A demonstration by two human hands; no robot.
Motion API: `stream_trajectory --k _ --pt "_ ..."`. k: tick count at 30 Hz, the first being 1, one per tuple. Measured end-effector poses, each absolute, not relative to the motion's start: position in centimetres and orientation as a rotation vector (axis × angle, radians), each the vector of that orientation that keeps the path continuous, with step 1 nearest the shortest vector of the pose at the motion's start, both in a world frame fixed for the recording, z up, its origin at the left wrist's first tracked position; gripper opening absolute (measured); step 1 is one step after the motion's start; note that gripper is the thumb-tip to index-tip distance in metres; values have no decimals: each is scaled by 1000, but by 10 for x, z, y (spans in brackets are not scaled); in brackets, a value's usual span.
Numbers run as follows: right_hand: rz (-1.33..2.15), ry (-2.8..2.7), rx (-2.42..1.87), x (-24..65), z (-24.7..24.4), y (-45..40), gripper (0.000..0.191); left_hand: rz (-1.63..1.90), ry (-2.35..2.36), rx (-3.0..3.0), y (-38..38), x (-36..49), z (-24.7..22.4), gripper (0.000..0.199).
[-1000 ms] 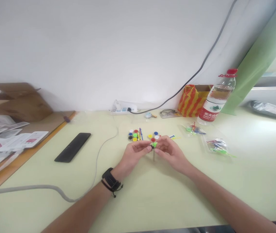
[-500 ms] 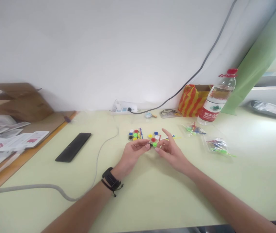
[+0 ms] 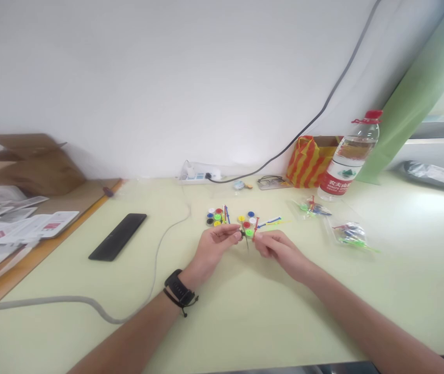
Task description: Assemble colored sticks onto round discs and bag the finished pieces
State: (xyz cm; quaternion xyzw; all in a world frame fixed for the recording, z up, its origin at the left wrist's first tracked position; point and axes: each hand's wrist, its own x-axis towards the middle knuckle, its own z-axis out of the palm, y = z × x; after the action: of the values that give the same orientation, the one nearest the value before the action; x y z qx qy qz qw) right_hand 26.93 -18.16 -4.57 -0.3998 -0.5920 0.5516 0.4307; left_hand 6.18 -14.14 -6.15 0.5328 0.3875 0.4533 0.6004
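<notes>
My left hand pinches a small black round plastic piece between thumb and fingertips, just above the table. Beside it a thin dark stick stands out toward me. Close on the right, my right hand is closed, its fingertips by the lower end of a red plastic stick. Whether those fingers grip anything is hidden. Between the hands shows a bright green disc. Just beyond are a yellow disc, a blue disc, a red disc and a blue stick.
Further left lie more coloured discs and sticks. Clear bags of pieces are on the right, before a water bottle and a striped bag. A black slab and a grey cable lie left.
My right hand's raised index finger has come down, and its fingers have closed. The thin dark stick and more of the red and blue sticks now show. My left hand stays nearly still.
</notes>
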Motion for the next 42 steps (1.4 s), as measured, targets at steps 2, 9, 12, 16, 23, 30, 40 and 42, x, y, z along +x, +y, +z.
stream_trajectory --k 2,9,12,16,23,30,40,42 --pt "1322 -1432 -1006 267 -47 -181 41 1041 894 1241 -142 62 -60 35" --pt "1247 -1452 -960 265 -56 -178 33 1019 886 1229 -145 65 -58 35" --pt "1280 -1486 -944 265 -57 -179 32 1016 883 1230 -145 65 -58 35" --pt "1272 -1552 -984 265 -56 -181 35 1025 892 1237 -145 65 -59 36" --pt "1121 -1580 -1077 267 -55 -182 27 1028 876 1240 -143 64 -59 36" --pt "1239 -1534 -1074 271 -49 -178 56 1062 921 1241 -143 65 -58 36" --pt "1199 -1511 -978 267 -59 -177 23 1012 890 1235 -146 68 -57 35" --pt "1183 -1551 -1003 267 -60 -177 24 1006 880 1242 -146 69 -57 35"
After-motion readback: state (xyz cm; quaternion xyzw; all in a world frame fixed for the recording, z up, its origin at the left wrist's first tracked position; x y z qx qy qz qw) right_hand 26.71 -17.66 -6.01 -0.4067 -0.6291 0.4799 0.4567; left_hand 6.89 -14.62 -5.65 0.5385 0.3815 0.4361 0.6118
